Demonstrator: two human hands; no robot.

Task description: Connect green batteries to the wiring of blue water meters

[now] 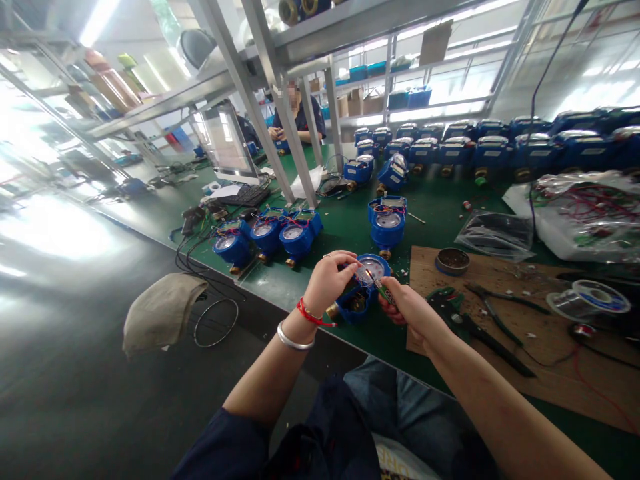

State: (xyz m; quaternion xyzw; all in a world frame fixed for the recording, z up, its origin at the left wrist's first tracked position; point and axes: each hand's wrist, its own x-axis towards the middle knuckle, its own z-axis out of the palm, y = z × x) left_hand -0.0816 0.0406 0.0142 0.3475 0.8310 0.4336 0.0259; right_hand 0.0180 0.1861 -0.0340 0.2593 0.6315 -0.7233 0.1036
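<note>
A blue water meter (376, 265) with an open compartment lies at the bench edge between my hands. My left hand (331, 275) is closed over its left side, thumb and forefinger pinched on thin wires. My right hand (400, 301) grips a green lighter (388, 293), its tip angled up and left over the meter. A small orange glow shows at that tip, close to my left fingertips. Behind stands another blue meter (388, 223) with coloured wires on top. Several more wired meters (296, 237) stand to the left.
On the right, a brown board (423, 267) carries a round tin (453, 261), pliers (493, 307), green-handled cutters (470, 327) and a solder spool (590, 300). Bagged wired parts (590, 207) lie beyond. Rows of meters (493, 150) line the back. A co-worker (300, 113) sits behind the metal posts.
</note>
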